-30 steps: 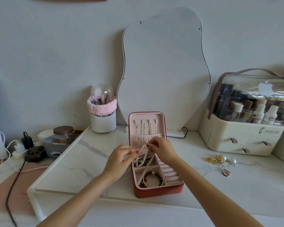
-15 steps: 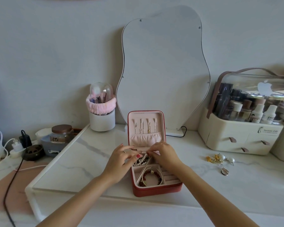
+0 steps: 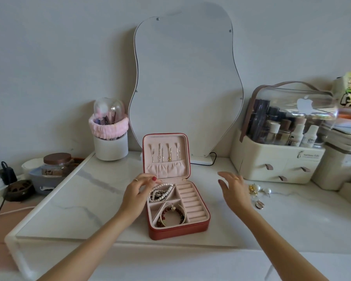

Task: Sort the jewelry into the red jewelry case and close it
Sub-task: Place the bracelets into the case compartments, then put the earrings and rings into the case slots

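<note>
Red jewelry case (image 3: pixel 177 230) stands open on worktop (image 3: pixel 79 201); left hand (image 3: pixel 137 192) fingers loosely curled touching pearl bracelets (image 3: pixel 160 191) in rear compartment, right hand (image 3: pixel 234 191) fingers spread above worktop near loose earrings (image 3: pixel 258 190).

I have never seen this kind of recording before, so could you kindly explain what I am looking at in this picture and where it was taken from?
There is no machine here: a person wears a camera on the head, looking down at both bare hands. On the white marble tabletop stands an open red square jewelry case; strings of white pearl beads lie in its back left compartment and dark red bead bracelets in the front one. The left hand rests at the pearls with fingers loosely bent. The right hand is open and holds nothing, hovering near gold and pearl earrings lying loose on the table.
</note>
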